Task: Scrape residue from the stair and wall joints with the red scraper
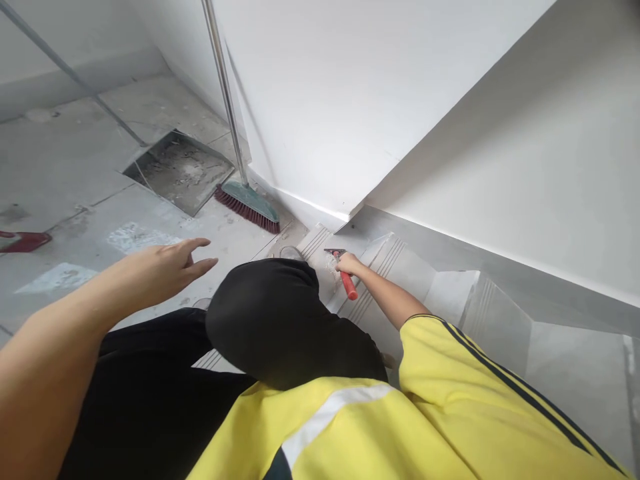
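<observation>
My right hand [351, 264] is wrapped round a scraper [349, 285] with a red handle and a wide dark blade. The blade is down at a grey stair step [327, 283], among pale crumbs of debris; whether it touches the surface I cannot tell. My left hand [167, 267] hovers over the tiled floor beside my bent knee, holding nothing, with its fingers stretched out and apart. White smears [135, 237] mark the tiles beyond that hand.
A broom [247, 203] with dark red bristles leans near the white wall [360, 100]. Beside it, a long-handled dustpan [145, 159] contains grey dust and rubble. A red-ended tool [30, 242] lies at far left. Grey stairs [500, 320] run down to the right.
</observation>
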Available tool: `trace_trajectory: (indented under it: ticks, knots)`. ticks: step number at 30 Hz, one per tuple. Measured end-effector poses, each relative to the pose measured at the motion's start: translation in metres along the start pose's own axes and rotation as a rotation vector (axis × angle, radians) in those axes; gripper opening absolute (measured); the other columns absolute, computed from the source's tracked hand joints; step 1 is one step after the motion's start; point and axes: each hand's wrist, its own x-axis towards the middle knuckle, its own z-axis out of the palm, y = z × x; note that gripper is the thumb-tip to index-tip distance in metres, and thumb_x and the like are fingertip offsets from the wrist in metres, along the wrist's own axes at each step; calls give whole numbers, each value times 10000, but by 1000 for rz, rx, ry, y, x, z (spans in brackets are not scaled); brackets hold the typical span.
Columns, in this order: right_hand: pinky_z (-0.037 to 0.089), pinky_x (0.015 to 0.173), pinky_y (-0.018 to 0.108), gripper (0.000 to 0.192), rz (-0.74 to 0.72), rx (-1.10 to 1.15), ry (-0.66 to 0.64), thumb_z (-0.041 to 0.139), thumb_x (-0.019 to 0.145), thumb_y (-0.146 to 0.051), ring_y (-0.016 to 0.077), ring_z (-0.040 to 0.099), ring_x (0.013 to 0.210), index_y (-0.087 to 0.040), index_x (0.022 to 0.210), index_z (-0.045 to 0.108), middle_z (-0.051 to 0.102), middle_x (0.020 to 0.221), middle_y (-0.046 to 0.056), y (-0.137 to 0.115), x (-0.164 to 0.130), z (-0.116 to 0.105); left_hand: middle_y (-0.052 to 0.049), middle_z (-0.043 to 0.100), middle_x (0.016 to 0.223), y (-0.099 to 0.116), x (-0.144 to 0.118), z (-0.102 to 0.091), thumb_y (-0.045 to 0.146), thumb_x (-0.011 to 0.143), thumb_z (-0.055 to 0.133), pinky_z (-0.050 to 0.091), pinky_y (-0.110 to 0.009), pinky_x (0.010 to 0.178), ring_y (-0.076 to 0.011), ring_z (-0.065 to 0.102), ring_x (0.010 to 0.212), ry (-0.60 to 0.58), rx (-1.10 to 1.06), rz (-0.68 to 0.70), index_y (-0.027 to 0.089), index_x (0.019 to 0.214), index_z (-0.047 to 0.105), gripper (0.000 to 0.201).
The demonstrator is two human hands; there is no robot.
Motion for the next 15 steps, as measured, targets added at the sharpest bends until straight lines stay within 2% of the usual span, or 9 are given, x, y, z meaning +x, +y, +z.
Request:
trace_trajectory:
  ticks: [4,9,11,13,15]
  knots:
    - [414,528,196,197,-75,-72,27,640,666,-277,170,631,701,-137,804,650,655,765,64,0,-10,-11,-65,665,933,5,2,0,555,827,273,385,-324,729,-305,593,946,-38,-28,-14,158,1361,329,668]
    - [432,599,210,267,-79,-134,20,691,643,-318,204,646,808,-135,832,642,662,796,82,4,-15,-3,-80,669,962,7,-5,-3,540,841,293,384,-327,742,-296,597,937,-5,-6,-56,150,1346,354,641]
    - [438,582,219,275,-49,-112,43,703,642,-249,202,653,735,-127,873,618,655,756,88,12,-16,2,-92,672,960,10,-11,-7,519,861,274,383,-321,743,-285,601,915,23,-16,-13,126,1346,358,630]
    - [432,514,224,305,31,-21,71,676,670,-159,179,632,572,-111,954,574,638,682,78,19,-15,4,-111,672,980,11,-16,-10,521,876,245,387,-323,752,-281,600,909,46,-38,32,110,1352,355,638]
    - [410,445,221,321,101,65,98,642,699,-109,153,573,436,-100,1001,532,608,601,47,26,-13,5,-133,664,1027,10,-18,-10,543,870,241,396,-335,759,-291,598,927,52,-52,16,122,1358,362,656]
